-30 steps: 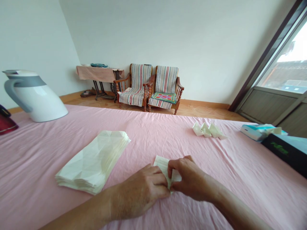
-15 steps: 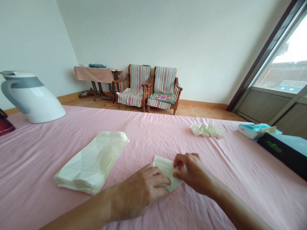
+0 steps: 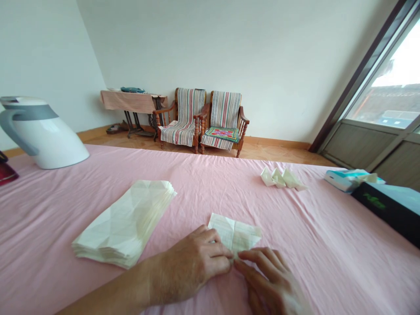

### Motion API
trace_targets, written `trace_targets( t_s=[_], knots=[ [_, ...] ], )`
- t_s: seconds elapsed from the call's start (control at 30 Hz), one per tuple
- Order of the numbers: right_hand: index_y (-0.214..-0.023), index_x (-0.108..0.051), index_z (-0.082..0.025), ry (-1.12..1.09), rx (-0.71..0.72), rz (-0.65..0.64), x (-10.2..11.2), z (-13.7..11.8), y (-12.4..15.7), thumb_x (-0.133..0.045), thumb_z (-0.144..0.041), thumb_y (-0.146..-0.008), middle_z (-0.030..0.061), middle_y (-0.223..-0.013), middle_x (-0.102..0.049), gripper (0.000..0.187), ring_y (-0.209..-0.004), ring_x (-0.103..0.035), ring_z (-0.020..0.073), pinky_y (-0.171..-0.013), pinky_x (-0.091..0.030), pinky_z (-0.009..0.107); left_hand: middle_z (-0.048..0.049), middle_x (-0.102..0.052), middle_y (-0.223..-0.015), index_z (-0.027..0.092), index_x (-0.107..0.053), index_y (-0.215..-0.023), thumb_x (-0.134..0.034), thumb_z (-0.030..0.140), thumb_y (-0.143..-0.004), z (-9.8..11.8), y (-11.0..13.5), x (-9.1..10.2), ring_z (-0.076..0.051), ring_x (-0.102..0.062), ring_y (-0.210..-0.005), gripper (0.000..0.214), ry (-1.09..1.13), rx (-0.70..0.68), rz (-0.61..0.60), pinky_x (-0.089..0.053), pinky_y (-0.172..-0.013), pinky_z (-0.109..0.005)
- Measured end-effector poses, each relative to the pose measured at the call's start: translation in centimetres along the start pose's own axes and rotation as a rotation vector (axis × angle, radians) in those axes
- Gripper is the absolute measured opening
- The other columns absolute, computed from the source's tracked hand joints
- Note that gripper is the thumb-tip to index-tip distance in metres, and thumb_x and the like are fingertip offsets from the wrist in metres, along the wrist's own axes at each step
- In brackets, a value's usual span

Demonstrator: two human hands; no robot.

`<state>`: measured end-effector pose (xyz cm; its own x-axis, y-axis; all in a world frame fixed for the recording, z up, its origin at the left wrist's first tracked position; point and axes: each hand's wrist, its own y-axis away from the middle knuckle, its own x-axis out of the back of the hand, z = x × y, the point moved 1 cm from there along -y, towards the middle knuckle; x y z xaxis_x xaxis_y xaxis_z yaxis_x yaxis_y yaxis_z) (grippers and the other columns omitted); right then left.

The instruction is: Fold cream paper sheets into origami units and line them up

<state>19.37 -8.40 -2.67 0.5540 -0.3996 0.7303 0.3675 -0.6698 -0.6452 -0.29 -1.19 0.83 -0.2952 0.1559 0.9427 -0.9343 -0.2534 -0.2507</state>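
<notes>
A small folded sheet of lined paper (image 3: 238, 232) lies on the pink cloth (image 3: 203, 183), with a crease down its middle. My left hand (image 3: 193, 262) rests on the paper's lower left part, fingers bent and pressed together on it. At the near corner my right hand (image 3: 271, 273) has its thumb and forefinger closed on the paper, close to the left fingertips. Fingers cover that corner. To the left sits a thick stack of creased paper sheets (image 3: 124, 218). Beyond the right hand stand several pointed folded paper pieces (image 3: 282, 178) in a row.
A white and grey jug (image 3: 54, 135) stands at the left, near a dark red object (image 3: 6, 173) cut off by the frame. At the right are a tissue pack (image 3: 344, 179) and a black box (image 3: 387, 210). Two wooden armchairs (image 3: 221, 118) stand beyond the cloth's far edge.
My right hand has moved from the paper's right side down to its near corner, uncovering the right part of the sheet. My left hand stays on the paper.
</notes>
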Motion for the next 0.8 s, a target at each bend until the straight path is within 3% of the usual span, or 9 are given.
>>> trace_targets(
  t_s=[0.43, 0.8],
  knots=[
    [-0.101, -0.068, -0.022, 0.179, 0.017, -0.021, -0.7, 0.1, 0.4, -0.047, -0.004, -0.073, 0.0023, -0.095, -0.073, 0.039, -0.074, -0.064, 0.02, -0.066, -0.047, 0.031, -0.001, -0.067, -0.107, 0.019, -0.06, -0.099, -0.049, 0.017, -0.098, 0.1, 0.0, -0.2, -0.021, -0.052, -0.093, 0.011, -0.027, 0.02, -0.061, -0.038, -0.091, -0.037],
    [-0.097, -0.068, -0.019, 0.349, 0.046, -0.05, 0.6, 0.8, 0.7, -0.047, -0.006, -0.071, 0.0044, -0.102, -0.074, 0.037, -0.078, -0.066, 0.022, -0.066, -0.048, 0.035, -0.0006, -0.068, -0.108, 0.02, -0.06, -0.104, -0.05, 0.015, -0.098, 0.0, 0.0, 0.0, -0.019, -0.053, -0.094, 0.013, -0.011, 0.006, -0.034, -0.038, -0.091, -0.036]
  ],
)
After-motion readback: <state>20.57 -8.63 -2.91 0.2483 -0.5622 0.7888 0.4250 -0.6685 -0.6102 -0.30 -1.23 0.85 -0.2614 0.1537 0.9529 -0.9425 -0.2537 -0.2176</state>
